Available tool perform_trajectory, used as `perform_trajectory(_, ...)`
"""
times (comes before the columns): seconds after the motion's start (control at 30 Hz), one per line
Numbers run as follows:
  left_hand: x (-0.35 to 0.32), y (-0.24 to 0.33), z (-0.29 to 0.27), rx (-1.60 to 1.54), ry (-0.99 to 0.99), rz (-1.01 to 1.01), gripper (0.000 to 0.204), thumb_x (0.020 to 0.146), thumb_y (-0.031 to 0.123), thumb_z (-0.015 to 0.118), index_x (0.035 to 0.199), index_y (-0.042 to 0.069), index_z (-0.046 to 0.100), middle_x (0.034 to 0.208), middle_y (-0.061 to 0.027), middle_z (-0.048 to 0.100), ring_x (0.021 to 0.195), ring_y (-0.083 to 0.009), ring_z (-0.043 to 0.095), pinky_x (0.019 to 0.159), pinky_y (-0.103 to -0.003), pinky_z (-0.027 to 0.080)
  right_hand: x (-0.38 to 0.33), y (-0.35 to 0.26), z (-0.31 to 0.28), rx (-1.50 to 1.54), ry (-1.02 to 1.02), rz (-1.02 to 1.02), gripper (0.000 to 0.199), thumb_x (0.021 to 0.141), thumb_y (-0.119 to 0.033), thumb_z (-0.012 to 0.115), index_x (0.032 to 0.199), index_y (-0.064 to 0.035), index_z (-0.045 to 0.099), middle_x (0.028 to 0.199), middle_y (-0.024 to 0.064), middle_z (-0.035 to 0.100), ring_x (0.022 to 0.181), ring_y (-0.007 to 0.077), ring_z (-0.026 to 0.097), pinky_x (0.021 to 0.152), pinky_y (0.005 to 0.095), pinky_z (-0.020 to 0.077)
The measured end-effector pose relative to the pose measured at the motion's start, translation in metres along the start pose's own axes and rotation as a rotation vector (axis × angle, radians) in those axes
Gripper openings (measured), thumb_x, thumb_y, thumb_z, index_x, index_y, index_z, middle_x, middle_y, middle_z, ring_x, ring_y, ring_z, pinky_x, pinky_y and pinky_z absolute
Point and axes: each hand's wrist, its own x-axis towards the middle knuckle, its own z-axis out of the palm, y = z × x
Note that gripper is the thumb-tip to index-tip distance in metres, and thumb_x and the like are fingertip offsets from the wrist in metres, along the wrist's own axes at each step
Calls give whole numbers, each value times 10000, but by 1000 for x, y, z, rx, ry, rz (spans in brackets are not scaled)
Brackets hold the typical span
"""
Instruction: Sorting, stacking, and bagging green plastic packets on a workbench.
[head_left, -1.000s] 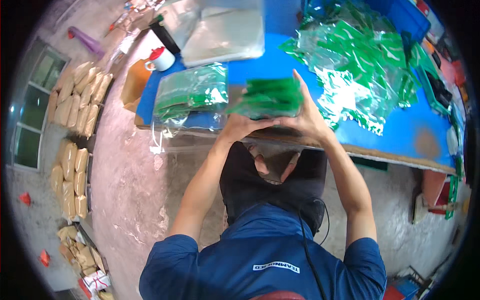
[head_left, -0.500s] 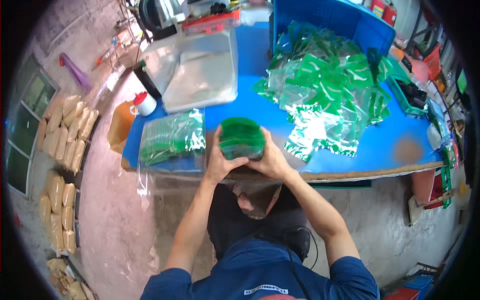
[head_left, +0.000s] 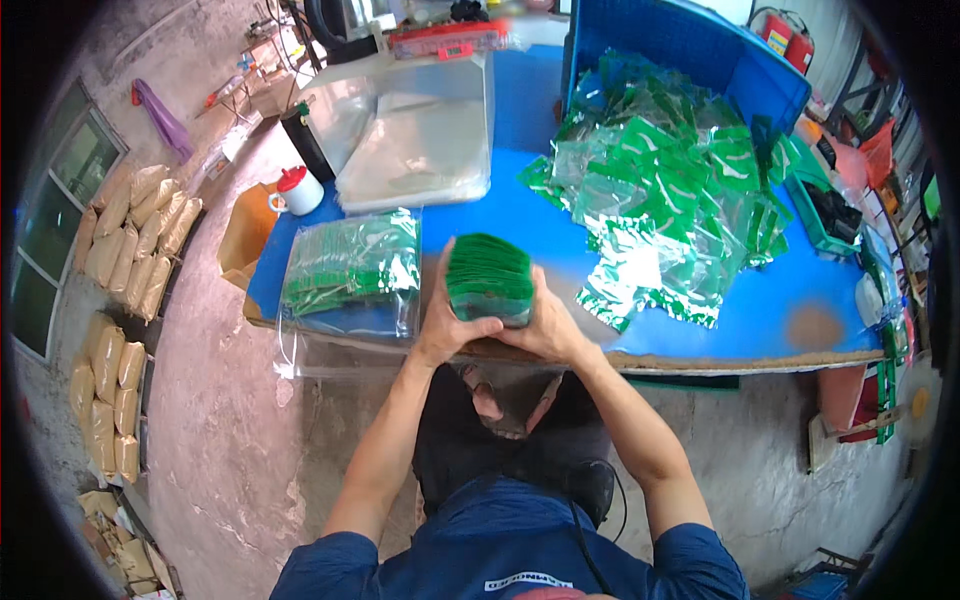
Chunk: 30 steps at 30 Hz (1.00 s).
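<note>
Between my two hands is a thick stack of green plastic pouches (head_left: 490,272), its upper edges fanned toward the far side. My left hand (head_left: 447,322) wraps the stack's left side and my right hand (head_left: 550,322) its right side, with the thumbs almost meeting at the near face. The stack is at the table's front edge. To its left lies a clear bag (head_left: 350,262) filled with more green pouches, its open end hanging over the edge. A loose heap of green and clear pouches (head_left: 670,190) spreads to the right, out of a tipped blue crate (head_left: 735,75).
Large clear bags (head_left: 420,150) lie stacked at the back left, beside a white mug with a red lid (head_left: 298,192). A red tray (head_left: 450,40) is behind them. A teal basket (head_left: 825,205) stands at the right. Filled brown sacks (head_left: 130,245) are piled along the left wall.
The view has shifted slightly. The green stack in my hands now shows its layered edges more sharply, its top fanned. Both hands keep their grip around it.
</note>
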Motion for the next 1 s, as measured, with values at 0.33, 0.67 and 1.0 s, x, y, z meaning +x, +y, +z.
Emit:
perform_trajectory(0.33,-8,-23,-10,172,-112,-91,1206,702,109,925,1594,63,115,1444,-70,454,1330,-191,437,1134,-360,363,-4,14,2,-135,55,-50,951,700,-254,877,1443,-57,317,1306,261,570,1200,451,581,973,477,500)
perform_trajectory(0.67,-36,13,0,111,-59,-194,691,683,156,922,1277,18,599,1255,-72,625,1154,-208,602,967,-359,501,-26,-28,0,-120,-79,21,804,688,-308,869,1250,18,396,1016,323,646,1034,524,608,859,510,502)
perform_trajectory(1.0,-82,-24,-5,-732,-53,-288,985,697,268,923,1485,33,381,1401,-148,563,1274,-260,567,1032,-408,512,-57,-17,32,1386,-794,708,1123,800,-941,259,1425,-36,490,1272,345,582,1100,403,660,935,452,561)
